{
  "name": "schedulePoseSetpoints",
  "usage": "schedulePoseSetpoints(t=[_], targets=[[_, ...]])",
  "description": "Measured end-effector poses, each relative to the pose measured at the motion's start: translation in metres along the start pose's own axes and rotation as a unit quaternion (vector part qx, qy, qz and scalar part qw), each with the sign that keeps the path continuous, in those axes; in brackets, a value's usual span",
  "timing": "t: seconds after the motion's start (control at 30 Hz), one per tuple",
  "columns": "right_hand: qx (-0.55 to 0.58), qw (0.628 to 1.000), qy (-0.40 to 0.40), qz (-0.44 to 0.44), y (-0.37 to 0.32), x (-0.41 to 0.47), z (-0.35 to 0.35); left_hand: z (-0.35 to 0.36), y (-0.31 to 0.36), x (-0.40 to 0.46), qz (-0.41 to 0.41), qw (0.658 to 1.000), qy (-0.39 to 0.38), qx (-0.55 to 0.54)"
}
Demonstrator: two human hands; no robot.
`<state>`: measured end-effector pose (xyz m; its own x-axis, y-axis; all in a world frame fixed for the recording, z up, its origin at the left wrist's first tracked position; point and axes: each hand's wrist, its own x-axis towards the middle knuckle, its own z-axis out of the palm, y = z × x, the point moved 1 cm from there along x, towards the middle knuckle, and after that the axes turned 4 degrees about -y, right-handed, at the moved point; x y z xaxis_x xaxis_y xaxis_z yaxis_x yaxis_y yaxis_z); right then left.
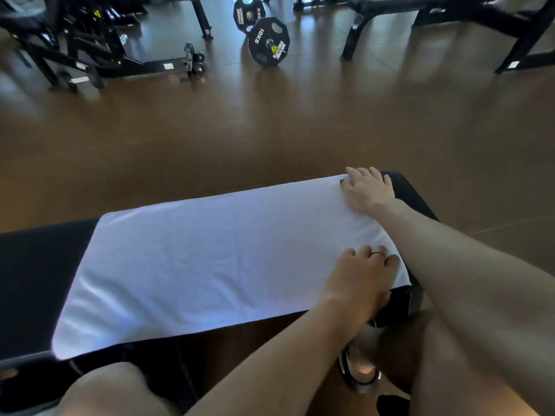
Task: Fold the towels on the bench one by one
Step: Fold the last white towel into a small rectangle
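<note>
White towel (210,265): one, spread flat lengthwise on the desk; single layer as far as visible, no fold line seen
Towel position: covers the middle and right part of the desk; near long edge at the desk's front edge, right end close to the desk's right end
Desk (39,280): black padded top, bare at the left of the towel
Right hand (368,189): on the far right corner of the towel; grip flat, fingers spread, whether the thumb pinches the cloth cannot be told
Left hand (357,283): on the near right corner; grip curled at the edge, fingers on top, thumb hidden, apparently pinching the cloth
Progress: judged at the start of the first fold; no folded towel in view
Remaining: fold this towel; other towels not in view
Surroundings: brown floor, barbell plates (268,42), black frames behind
</note>
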<state>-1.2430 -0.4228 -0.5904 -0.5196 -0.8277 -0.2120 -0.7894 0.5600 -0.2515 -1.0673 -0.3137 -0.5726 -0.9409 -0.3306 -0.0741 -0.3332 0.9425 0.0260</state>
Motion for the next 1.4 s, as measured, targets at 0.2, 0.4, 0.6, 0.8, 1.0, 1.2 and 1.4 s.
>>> schedulePoseSetpoints(t=[0.2, 0.4, 0.6, 0.8, 1.0, 1.2, 1.4], targets=[[0.046, 0.998, 0.039, 0.013, -0.009, 0.021, -0.010, -0.003, 0.016, 0.014, 0.024, 0.995, -0.035, 0.095], [0.248, 0.960, 0.110, 0.065, -0.008, 0.024, -0.020, -0.004, 0.008, 0.009, 0.003, 0.999, 0.046, 0.014], [0.324, 0.940, 0.105, 0.001, -0.029, 0.007, -0.043, -0.030, -0.044, -0.050, -0.175, 0.919, 0.138, -0.325], [0.466, 0.879, 0.027, -0.094, -0.102, -0.023, -0.059, -0.066, -0.113, -0.155, -0.321, 0.767, 0.138, -0.539], [0.568, 0.804, -0.101, -0.143, -0.212, -0.050, -0.041, -0.073, -0.164, -0.260, -0.375, 0.712, 0.160, -0.571], [0.239, 0.917, -0.049, -0.315, -0.328, -0.050, -0.021, -0.049, -0.195, -0.332, -0.476, 0.665, 0.215, -0.534], [0.122, 0.905, -0.064, -0.403, -0.419, -0.053, 0.024, -0.014, -0.207, -0.362, -0.640, 0.621, 0.150, -0.427]])
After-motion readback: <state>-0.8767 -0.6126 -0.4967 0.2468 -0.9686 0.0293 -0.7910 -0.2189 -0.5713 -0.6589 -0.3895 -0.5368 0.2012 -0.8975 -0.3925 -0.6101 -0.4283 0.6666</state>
